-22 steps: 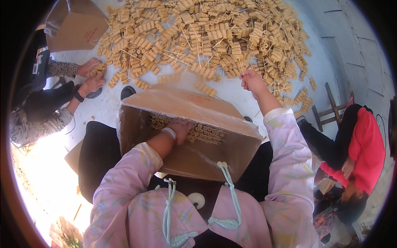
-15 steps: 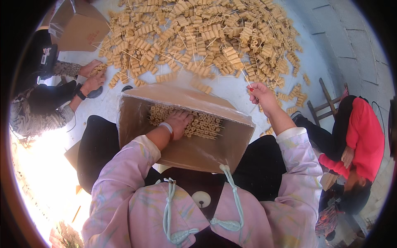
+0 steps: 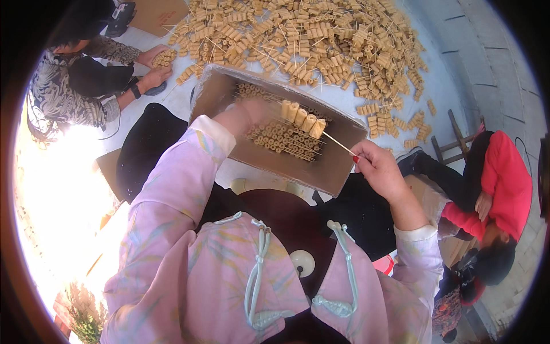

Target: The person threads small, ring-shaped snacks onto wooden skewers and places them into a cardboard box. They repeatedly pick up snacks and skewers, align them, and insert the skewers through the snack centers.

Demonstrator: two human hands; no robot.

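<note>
My right hand is closed on the bare stick end of a skewer threaded with several tan, tube-shaped rolls. The skewer points left over the open mouth of a cardboard box, which sits tilted at my lap. Inside the box, rows of similar skewers lie stacked, the holes of their rolls showing. My left hand is over these rows, close to the far end of the held skewer. Motion smears its fingers, so their grip is unclear.
A big heap of loose skewers spreads beyond the box. At left, a person's hands hold a bundle of skewers near another carton. A person in red sits at right, near a wooden stool.
My right hand has brought the skewer from the heap's edge back over the box. My left hand has lifted off the stacked rows and is moving. The view has shifted.
</note>
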